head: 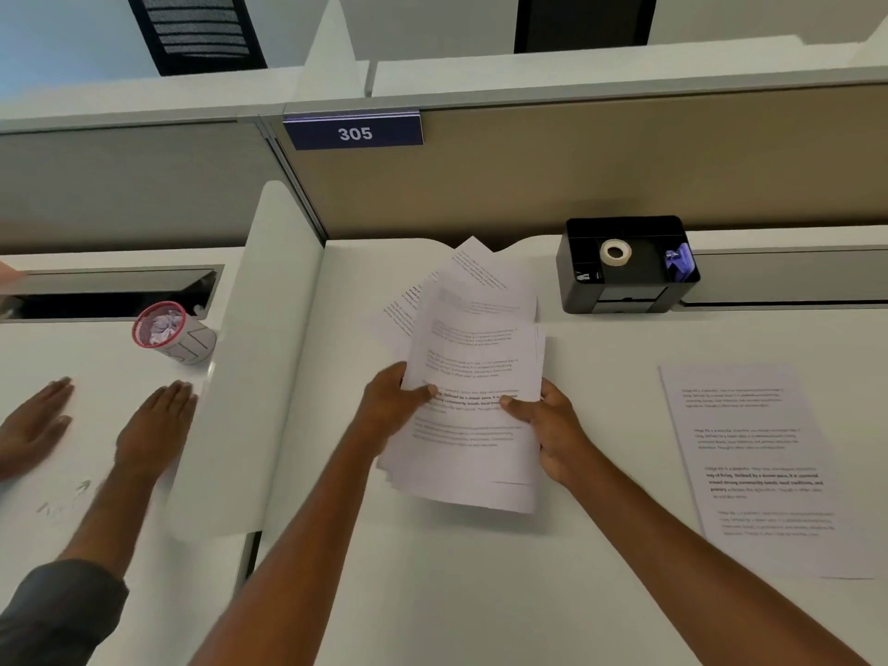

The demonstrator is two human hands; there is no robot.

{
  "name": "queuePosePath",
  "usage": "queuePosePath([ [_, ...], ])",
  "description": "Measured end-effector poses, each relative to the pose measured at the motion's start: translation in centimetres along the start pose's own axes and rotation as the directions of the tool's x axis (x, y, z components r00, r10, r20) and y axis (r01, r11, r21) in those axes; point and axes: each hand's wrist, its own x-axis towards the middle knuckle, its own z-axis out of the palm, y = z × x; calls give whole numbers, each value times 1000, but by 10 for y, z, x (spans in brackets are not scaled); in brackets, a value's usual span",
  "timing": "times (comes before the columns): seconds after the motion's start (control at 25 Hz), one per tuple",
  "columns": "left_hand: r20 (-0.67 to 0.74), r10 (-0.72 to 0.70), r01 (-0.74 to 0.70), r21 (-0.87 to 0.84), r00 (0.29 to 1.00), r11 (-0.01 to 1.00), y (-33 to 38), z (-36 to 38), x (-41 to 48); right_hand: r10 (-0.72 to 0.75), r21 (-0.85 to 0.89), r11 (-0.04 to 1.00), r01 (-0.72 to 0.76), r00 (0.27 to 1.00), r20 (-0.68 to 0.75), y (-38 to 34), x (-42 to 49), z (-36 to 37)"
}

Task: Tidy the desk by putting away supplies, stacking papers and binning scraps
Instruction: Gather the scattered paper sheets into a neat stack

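A loose bundle of printed sheets (473, 358) is held over the middle of the white desk (480, 593), its upper pages fanned out unevenly. My left hand (391, 408) grips the bundle's left edge, thumb on top. My right hand (548, 427) grips the right edge the same way. One more printed sheet (754, 468) lies flat on the desk to the right. A black organiser tray (624, 266) at the back right holds a roll of white tape (616, 252) and a purple item (678, 262).
A small red-rimmed bin (170, 331) with crumpled paper inside stands on the neighbouring desk to the left, beyond a white divider (254, 358). Another person's two hands (154, 425) rest flat on that desk. A partition wall with a "305" sign (354, 132) runs along the back.
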Motion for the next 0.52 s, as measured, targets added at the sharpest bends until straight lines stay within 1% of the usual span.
queuePosePath([
  [0.08,-63,73,-62,168,995,984,21,-12,19,26,-83,996,-28,999,-19,-7,10,11],
  [0.16,-102,153,-112,326,983,939,37,-20,42,43,-134,990,-48,998,-43,-14,23,23],
  [0.2,-107,188,-133,387,976,913,42,-22,55,45,-148,988,-53,997,-60,-17,30,29],
  [0.28,-120,223,-146,456,967,878,53,-25,78,40,-174,983,-58,994,-104,-23,45,41],
  [0.4,-169,205,-86,531,964,843,61,-26,111,-21,-255,967,-28,982,-190,-30,65,55],
  [0.52,-147,158,-19,668,976,744,57,-23,143,-111,-331,944,14,955,-276,-40,80,69],
])
